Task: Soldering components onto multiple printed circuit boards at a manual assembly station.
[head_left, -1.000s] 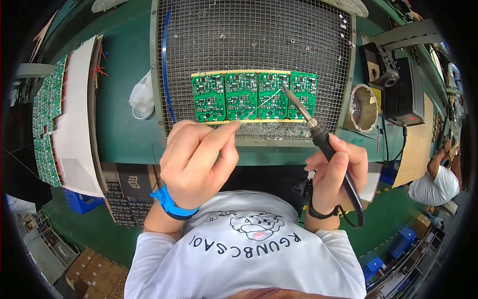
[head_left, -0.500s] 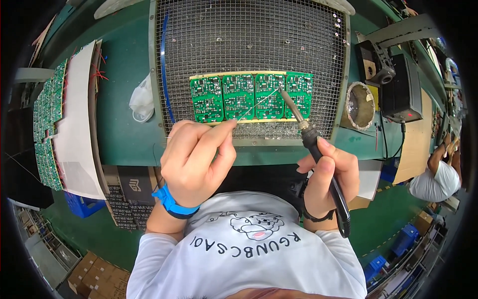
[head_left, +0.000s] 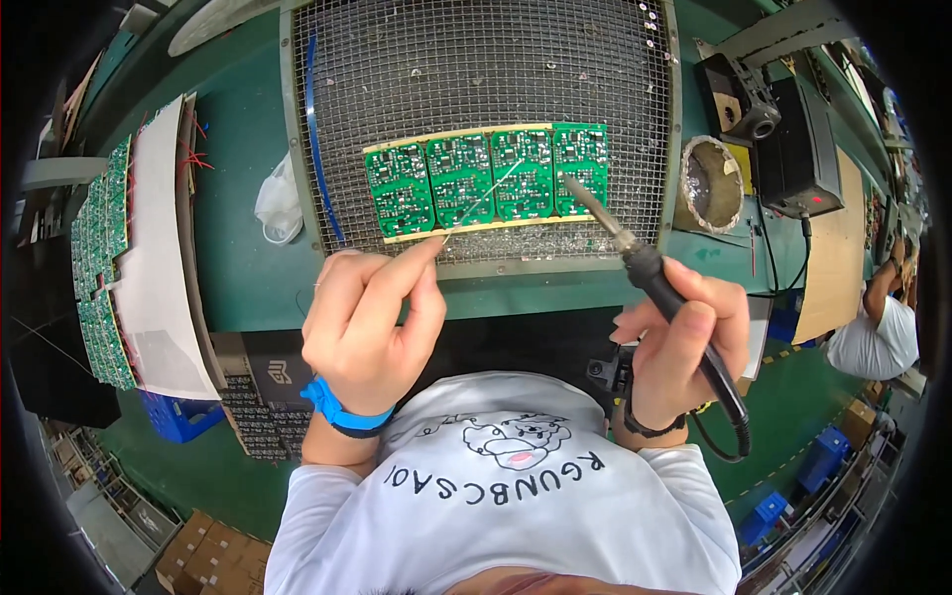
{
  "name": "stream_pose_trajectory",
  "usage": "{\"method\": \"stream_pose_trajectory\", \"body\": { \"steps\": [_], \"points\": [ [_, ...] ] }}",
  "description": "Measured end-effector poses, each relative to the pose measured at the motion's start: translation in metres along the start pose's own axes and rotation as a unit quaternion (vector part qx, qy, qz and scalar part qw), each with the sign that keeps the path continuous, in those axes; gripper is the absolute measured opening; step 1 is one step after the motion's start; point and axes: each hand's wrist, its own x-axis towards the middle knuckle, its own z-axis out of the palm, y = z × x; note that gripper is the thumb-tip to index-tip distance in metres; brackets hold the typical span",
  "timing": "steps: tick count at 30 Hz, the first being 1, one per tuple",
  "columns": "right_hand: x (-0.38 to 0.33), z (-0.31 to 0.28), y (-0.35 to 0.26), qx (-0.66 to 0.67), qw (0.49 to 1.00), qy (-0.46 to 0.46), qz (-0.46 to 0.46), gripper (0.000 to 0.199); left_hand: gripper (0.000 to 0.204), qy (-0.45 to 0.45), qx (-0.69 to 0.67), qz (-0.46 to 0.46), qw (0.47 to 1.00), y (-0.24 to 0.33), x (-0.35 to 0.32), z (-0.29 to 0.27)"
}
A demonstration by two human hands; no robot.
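Observation:
A panel of green circuit boards (head_left: 461,183) with pale edge strips lies on a wire mesh in a metal frame (head_left: 496,266). My left hand (head_left: 372,322), wearing a blue wristband, pinches a thin strand of solder wire (head_left: 486,193) that slants up over the boards. My right hand (head_left: 684,342) is wrapped round the black handle of a soldering iron (head_left: 650,273). The iron's tip is over the rightmost board, apart from the wire's far end. Whether the tip touches the board, I cannot tell.
Right of the mesh stand a crusted round pot (head_left: 712,183), a black iron holder (head_left: 744,109) and a black box (head_left: 803,149). More boards (head_left: 99,258) stack at the left beside white sheets (head_left: 164,238). A clear plastic bag (head_left: 279,206) lies nearby. A co-worker (head_left: 878,332) is far right.
The iron's tip has drawn away from the solder wire's end, and my right hand has moved right and nearer to me. The panel appears slightly tilted and shifted left in view.

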Motion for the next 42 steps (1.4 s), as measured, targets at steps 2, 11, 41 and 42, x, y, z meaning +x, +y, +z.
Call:
{"method": "stream_pose_trajectory", "body": {
  "steps": [2, 11, 41, 42],
  "points": [
    [-0.001, -0.008, 0.006, 0.0, 0.999, 0.033, -0.036, 0.037, 0.03, 0.006, 0.008, -0.011, 1.0, 0.0, -0.002, -0.001],
    [0.006, -0.042, 0.052, -0.191, 0.965, 0.176, 0.035, 0.019, 0.032, 0.009, 0.054, 0.014, 0.998, -0.006, 0.003, -0.004],
    [0.012, -0.037, 0.066, -0.083, 0.951, 0.274, -0.113, 0.017, 0.027, 0.002, 0.05, 0.004, 0.999, -0.013, 0.001, -0.014],
    [0.011, -0.036, 0.067, -0.1, 0.953, 0.263, -0.108, 0.016, 0.027, 0.005, 0.051, -0.006, 0.999, -0.014, 0.0, -0.016]
  ]
}}
